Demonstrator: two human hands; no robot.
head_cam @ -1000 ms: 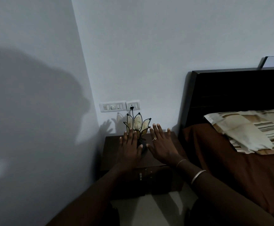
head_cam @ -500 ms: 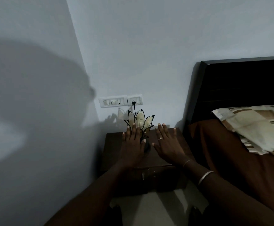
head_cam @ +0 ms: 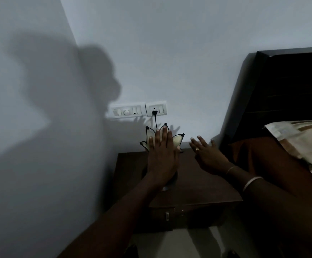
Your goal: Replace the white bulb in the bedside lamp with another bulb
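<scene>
Pale grey wall fills the left side, carrying the person's shadow; the landmark for everything else is the petal-shaped lamp of cream glass panels edged in black metal (head_cam: 162, 141), standing on the dark brown wooden bedside bench (head_cam: 203, 185) at its back edge. Above the lamp, a white switch plate (head_cam: 126, 111) sits on the wall, and just right of that a white socket plate with a black plug (head_cam: 154, 113) whose cord drops behind the petals. The left hand (head_cam: 161, 157) lies flat in front of the lamp, fingers straight and together, covering most of the shade; its grip is open and holds nothing. The white bulb is presumably inside the shade, but the hand hides it. Right of the lamp, the right hand (head_cam: 208, 157), with a ring and wrist bangles, hovers over the bench with fingers spread, its grip likewise empty. Farther right stand a dark headboard (head_cam: 285, 86), brown bedding and a striped cream pillow (head_cam: 304, 140).

To reach the bulb well, I judge the power should be switched off first, one hand should steady the base, and the other should enter from above between the fragile glass petals.
</scene>
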